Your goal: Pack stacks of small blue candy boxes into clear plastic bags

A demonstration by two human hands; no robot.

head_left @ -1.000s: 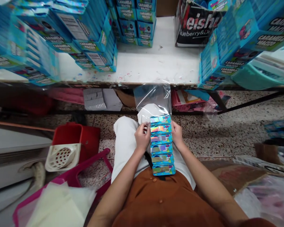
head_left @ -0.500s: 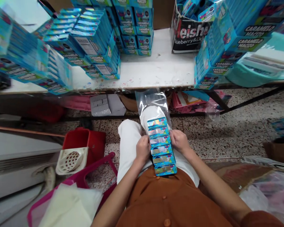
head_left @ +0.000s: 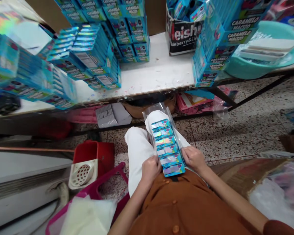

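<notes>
On my lap lies a row of blue candy boxes (head_left: 165, 141) with shiny tops, inside a clear plastic bag (head_left: 159, 107). The bag's far end reaches out over my knee. My left hand (head_left: 151, 166) is closed on the bag's left edge, close to the nearer boxes. Closed on the right edge, a little farther out, is my right hand (head_left: 194, 157). The box closest to my body appears to stick out at the bag's near end. How the fingertips pinch the film is hidden.
A white table (head_left: 159, 73) ahead carries stacked candy boxes (head_left: 100, 55), a black carton (head_left: 182, 34) and a turquoise basin (head_left: 247, 67). To my left are a red bucket (head_left: 105, 156) and a pink stool (head_left: 95, 189) with plastic sheets (head_left: 88, 215).
Both hands have slid toward my body along the bag's edges. The bag's far end has come nearer and drawn closer to the boxes. The camera view has tilted slightly.
</notes>
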